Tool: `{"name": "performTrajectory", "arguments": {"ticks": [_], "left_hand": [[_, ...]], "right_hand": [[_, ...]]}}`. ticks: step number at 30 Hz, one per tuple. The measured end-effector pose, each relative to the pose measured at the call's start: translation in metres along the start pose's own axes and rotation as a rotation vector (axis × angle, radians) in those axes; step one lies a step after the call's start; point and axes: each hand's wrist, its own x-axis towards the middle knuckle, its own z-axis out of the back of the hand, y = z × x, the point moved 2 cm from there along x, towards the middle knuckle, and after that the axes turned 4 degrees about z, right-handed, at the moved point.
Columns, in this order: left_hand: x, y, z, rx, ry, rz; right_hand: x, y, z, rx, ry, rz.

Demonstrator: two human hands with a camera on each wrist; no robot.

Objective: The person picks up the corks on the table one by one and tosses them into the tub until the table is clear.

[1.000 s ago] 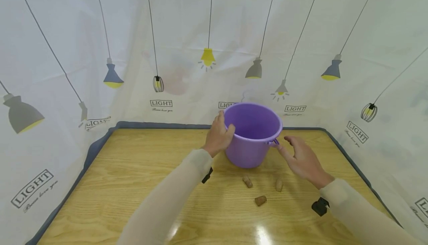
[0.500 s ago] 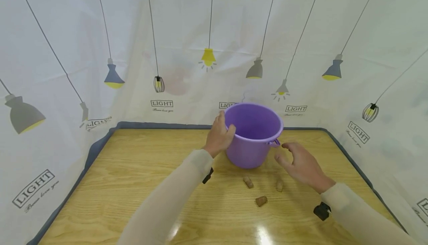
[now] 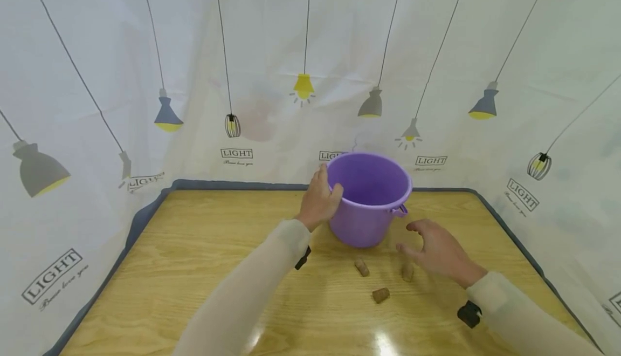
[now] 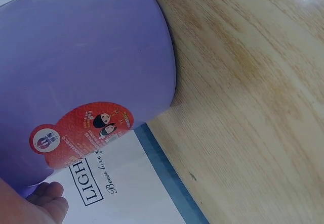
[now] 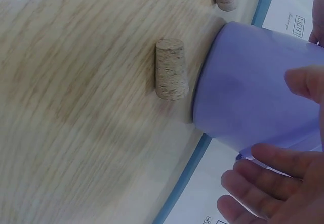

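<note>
A purple plastic bucket (image 3: 361,221) stands upright toward the back of the wooden table. My left hand (image 3: 319,198) grips its rim on the left side, thumb at the mouth. The left wrist view shows a red sticker (image 4: 91,133) on the bucket wall and a few curled fingers (image 4: 49,199). Right of the bucket, my right hand (image 3: 439,251) hovers with thumb and fingers spread, holding nothing. Just below its thumb lies one cork (image 3: 407,273). Two more corks, one nearer the bucket (image 3: 361,268) and a darker one (image 3: 380,295), lie in front.
The bucket's handle (image 3: 400,211) hangs at its right side. A white cloth printed with lamps (image 3: 271,167) surrounds the table (image 3: 218,237), its blue border running along the back and side edges. Glare spots show on the near tabletop.
My right hand has drawn away from the bucket's handle and come down nearer the right-hand cork. The left hand keeps its hold on the rim, and the bucket stays put.
</note>
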Motion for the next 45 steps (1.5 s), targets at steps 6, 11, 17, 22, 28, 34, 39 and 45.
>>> {"name": "performTrajectory", "arguments": {"ticks": [6,11,17,22,28,34,39,45], "left_hand": [[-0.001,0.003,-0.004,-0.002,0.009,0.009],[-0.003,0.004,-0.005,0.001,0.008,0.012],[-0.002,0.003,-0.003,0.012,0.012,0.011],[-0.001,0.003,-0.002,0.011,0.006,0.01],[0.0,0.003,-0.002,0.009,0.01,0.011],[0.001,0.0,-0.001,0.003,0.006,0.016],[0.0,-0.001,0.0,0.006,0.005,0.017],[0.001,0.001,0.0,-0.002,0.008,0.02]], "right_hand": [[-0.005,-0.001,-0.007,-0.029,0.026,0.022],[-0.007,-0.001,-0.009,-0.045,0.046,0.041],[-0.008,-0.004,-0.011,-0.061,0.103,0.078],[-0.009,-0.007,-0.017,-0.055,0.184,0.066],[-0.01,-0.009,-0.02,-0.068,0.206,0.092],[-0.01,-0.009,-0.023,-0.105,0.223,0.102],[-0.011,-0.007,-0.025,-0.101,0.235,0.06],[-0.012,-0.007,-0.026,-0.083,0.214,0.05]]}}
